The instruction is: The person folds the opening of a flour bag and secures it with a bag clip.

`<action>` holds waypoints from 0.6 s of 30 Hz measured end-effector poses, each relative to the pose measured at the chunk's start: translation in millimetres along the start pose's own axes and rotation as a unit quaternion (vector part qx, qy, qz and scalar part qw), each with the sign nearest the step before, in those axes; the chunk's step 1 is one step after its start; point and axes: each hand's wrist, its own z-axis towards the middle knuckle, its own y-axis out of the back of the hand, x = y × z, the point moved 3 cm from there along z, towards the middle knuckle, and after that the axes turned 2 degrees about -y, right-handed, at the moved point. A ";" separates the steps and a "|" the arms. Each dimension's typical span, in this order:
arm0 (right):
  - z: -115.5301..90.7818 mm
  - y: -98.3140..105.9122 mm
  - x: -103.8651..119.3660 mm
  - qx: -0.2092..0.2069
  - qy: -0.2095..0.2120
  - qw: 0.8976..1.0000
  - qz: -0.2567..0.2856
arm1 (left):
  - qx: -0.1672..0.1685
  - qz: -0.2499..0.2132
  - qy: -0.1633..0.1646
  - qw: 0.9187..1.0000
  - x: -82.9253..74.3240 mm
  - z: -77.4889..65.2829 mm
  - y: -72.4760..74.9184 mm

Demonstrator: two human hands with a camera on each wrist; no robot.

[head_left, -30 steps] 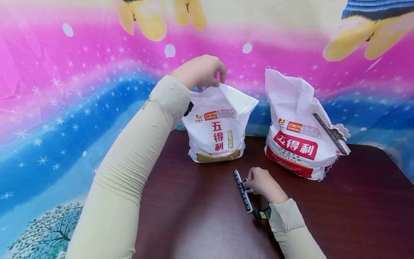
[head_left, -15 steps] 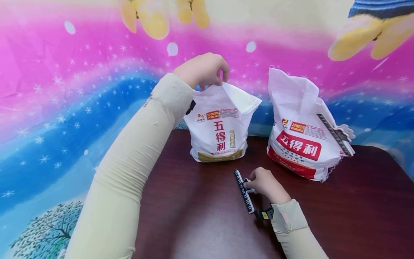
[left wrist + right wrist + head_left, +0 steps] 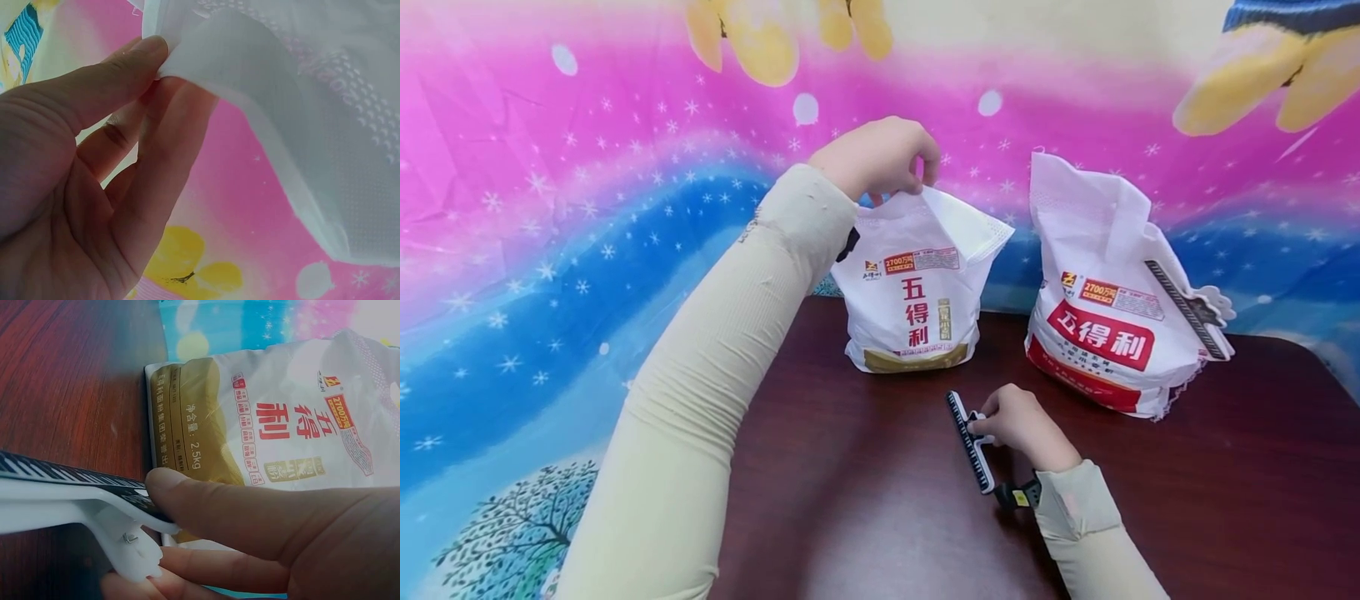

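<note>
A white flour bag (image 3: pixel 887 308) with red lettering and a gold band stands upright on the table. My left hand (image 3: pixel 883 154) reaches over its top and pinches the upper edge. In the left wrist view, thumb and fingers of the left hand (image 3: pixel 94 119) hold a corner of the bag's mouth (image 3: pixel 269 81), which hangs in a fold. Lower right of the bag, my right hand (image 3: pixel 1022 429) pinches a long bag clip (image 3: pixel 970 442) by its handle. The right wrist view shows the white bag clip (image 3: pixel 56 503) with a piano-key strip, below the flour bag (image 3: pixel 275 419).
To the right, a second flour bag (image 3: pixel 1093 250) with a red band has its top folded over and held by another bag clip (image 3: pixel 1191 312). The dark brown table (image 3: pixel 865 500) meets a patterned backdrop (image 3: pixel 685 225) behind the bags.
The head view has shifted slightly, so bags, hands and backdrop appear a little farther right. Both hands keep their holds on the bag edge and the clip.
</note>
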 end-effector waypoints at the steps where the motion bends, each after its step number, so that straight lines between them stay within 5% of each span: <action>1: 0.1 0.3 0.2 -0.001 -0.001 1.000 0.002 | -0.001 0.001 0.000 1.000 0.2 -0.1 0.1; 18: 0.8 1.5 4.8 -0.028 0.040 0.999 -0.008 | 0.001 0.006 0.004 1.000 2.6 -0.8 -0.7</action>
